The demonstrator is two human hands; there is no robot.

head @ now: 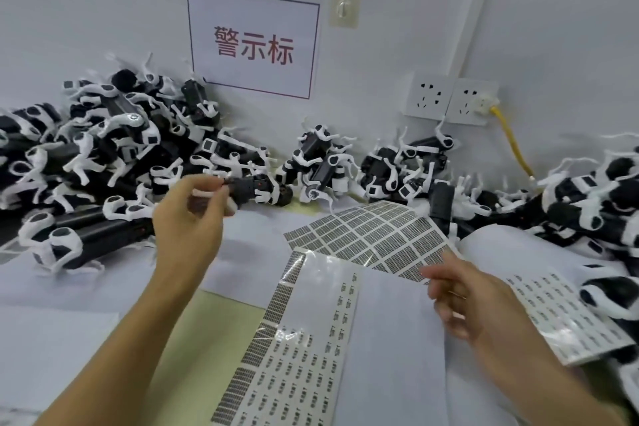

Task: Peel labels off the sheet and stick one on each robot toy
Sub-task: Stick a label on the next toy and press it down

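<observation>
A black-and-white robot toy (254, 188) was held in the curled fingers of the left hand (193, 214), gripped by its near end, with its long axis laid roughly level and pointing right, away from the palm, above the table's edge of the toy pile (103, 149). The right hand (460, 297) was seen hovering with fingers loosely spread and nothing visibly pinched; whether a label clung to a fingertip could not be told. The curled label sheet (373, 235) lay just beyond and to the left of that hand, between the two hands, with a second partly stripped sheet (297, 356) nearer the body. The right hand was judged the nearer one to the labels, and the toy lay up and left of it.
</observation>
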